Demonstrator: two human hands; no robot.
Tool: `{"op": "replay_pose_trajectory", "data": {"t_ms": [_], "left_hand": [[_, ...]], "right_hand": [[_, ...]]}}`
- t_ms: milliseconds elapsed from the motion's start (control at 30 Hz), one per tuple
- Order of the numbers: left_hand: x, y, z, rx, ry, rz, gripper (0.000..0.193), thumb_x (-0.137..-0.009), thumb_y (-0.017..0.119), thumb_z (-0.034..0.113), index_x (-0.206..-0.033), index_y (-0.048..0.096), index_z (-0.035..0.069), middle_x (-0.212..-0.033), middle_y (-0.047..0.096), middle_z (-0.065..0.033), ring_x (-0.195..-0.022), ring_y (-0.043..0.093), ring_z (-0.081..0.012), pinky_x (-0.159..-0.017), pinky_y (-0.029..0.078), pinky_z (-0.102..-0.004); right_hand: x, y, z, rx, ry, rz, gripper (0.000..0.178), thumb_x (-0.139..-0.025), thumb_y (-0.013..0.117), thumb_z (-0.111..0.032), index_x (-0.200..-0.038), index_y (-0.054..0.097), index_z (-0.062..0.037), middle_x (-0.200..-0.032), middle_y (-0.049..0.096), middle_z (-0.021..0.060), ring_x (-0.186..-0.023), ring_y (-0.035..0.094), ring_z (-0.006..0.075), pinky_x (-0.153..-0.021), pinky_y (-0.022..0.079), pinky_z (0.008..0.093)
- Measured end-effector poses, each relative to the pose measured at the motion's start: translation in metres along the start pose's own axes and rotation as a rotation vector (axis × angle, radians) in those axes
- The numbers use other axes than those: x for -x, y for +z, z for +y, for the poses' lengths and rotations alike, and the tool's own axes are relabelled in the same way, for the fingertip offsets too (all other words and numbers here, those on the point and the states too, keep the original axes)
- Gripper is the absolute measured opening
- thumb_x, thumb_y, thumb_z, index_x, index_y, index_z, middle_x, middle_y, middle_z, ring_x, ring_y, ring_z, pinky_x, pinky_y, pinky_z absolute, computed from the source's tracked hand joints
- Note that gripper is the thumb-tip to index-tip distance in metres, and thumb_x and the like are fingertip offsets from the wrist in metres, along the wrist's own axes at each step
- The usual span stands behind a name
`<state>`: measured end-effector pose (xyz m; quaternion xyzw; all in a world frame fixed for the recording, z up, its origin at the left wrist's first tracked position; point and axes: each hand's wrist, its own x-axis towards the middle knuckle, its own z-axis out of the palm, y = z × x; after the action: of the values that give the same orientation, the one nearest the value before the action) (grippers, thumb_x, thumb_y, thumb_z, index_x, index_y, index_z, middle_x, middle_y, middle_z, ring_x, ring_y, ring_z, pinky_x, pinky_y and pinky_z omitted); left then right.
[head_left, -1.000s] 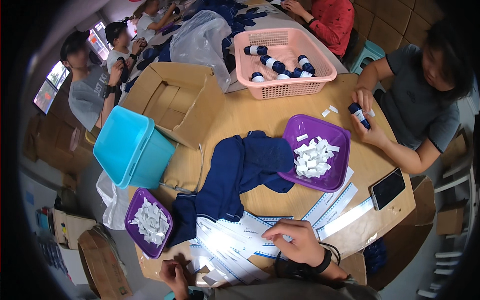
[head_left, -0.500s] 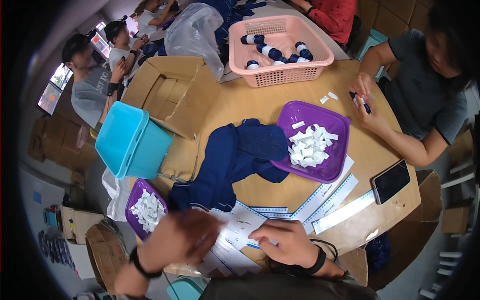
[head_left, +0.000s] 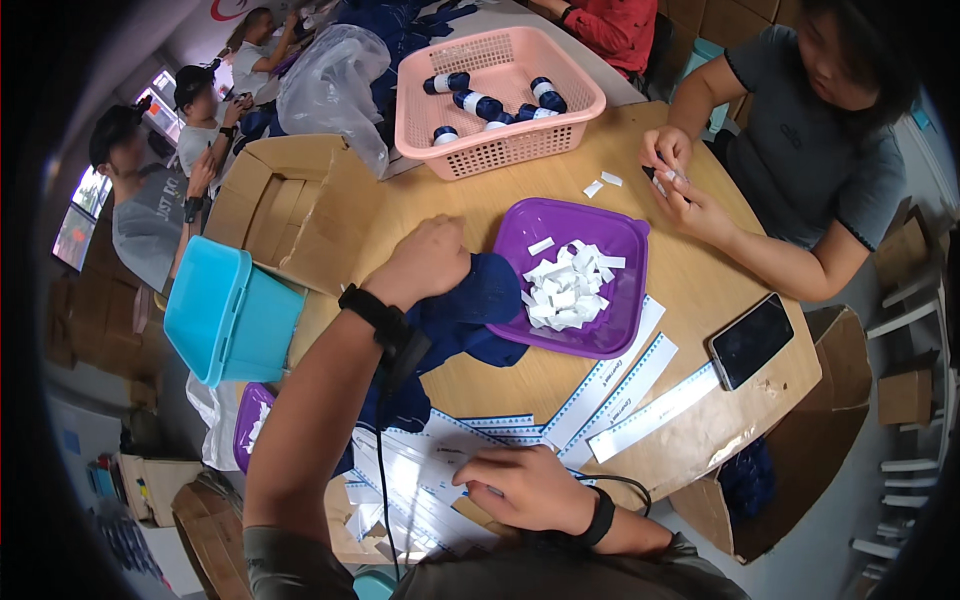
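Left hand [head_left: 432,262] closed on navy cloth [head_left: 470,310] mid-counter, beside purple tray [head_left: 610,240] of white slips [head_left: 565,285]. Right hand [head_left: 525,485] flat, fingers loose, on label sheets [head_left: 430,460] at near counter [head_left: 700,280] edge.

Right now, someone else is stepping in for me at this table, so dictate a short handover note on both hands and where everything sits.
Left hand: closed on the dark blue cloth bundle, mid-table.
Right hand: flat on the white label sheets at the near edge.
Purple square tray of white paper slips sits right of the bundle.
Done: rolled, banded pieces lie in the pink plastic basket.
Left: the bundle shows no band.
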<state>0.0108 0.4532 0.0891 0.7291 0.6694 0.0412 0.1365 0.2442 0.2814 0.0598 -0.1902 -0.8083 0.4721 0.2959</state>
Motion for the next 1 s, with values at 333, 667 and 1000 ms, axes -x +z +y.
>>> {"op": "replay_pose_trajectory", "data": {"t_ms": [333, 667, 1000], "left_hand": [[-0.04, 0.048, -0.082, 0.025, -0.058, 0.573, 0.034, -0.083, 0.053, 0.013, -0.108, 0.06, -0.008, -0.113, 0.06, -0.0284, -0.106, 0.058, -0.0437, -0.093, 0.045, -0.0509], [-0.073, 0.044, -0.107, 0.161, -0.278, 0.563, 0.046, -0.082, 0.059, 0.027, -0.11, 0.058, -0.009, -0.122, 0.057, -0.0301, -0.113, 0.054, -0.045, -0.099, 0.042, -0.0492], [-0.081, 0.025, -0.101, 0.023, -0.343, 0.366, 0.076, -0.082, 0.061, 0.035, -0.137, 0.039, -0.012, -0.136, 0.047, -0.03, -0.129, 0.043, -0.0417, -0.112, 0.033, -0.0435]], "right_hand": [[-0.006, 0.014, 0.012, -0.019, 0.105, -0.113, 0.012, -0.083, 0.062, -0.009, -0.093, 0.067, -0.0104, -0.086, 0.069, 0.006, -0.075, 0.067, 0.0285, -0.064, 0.053, 0.0376], [-0.012, 0.014, 0.029, -0.134, 0.261, -0.088, 0.012, -0.085, 0.061, -0.008, -0.094, 0.068, -0.0063, -0.085, 0.069, 0.0159, -0.08, 0.066, 0.0357, -0.071, 0.052, 0.0414], [-0.009, 0.012, 0.028, -0.054, 0.279, -0.133, 0.015, -0.086, 0.063, -0.004, -0.1, 0.068, -0.0062, -0.092, 0.069, 0.0129, -0.086, 0.067, 0.0317, -0.075, 0.052, 0.0367]]}}
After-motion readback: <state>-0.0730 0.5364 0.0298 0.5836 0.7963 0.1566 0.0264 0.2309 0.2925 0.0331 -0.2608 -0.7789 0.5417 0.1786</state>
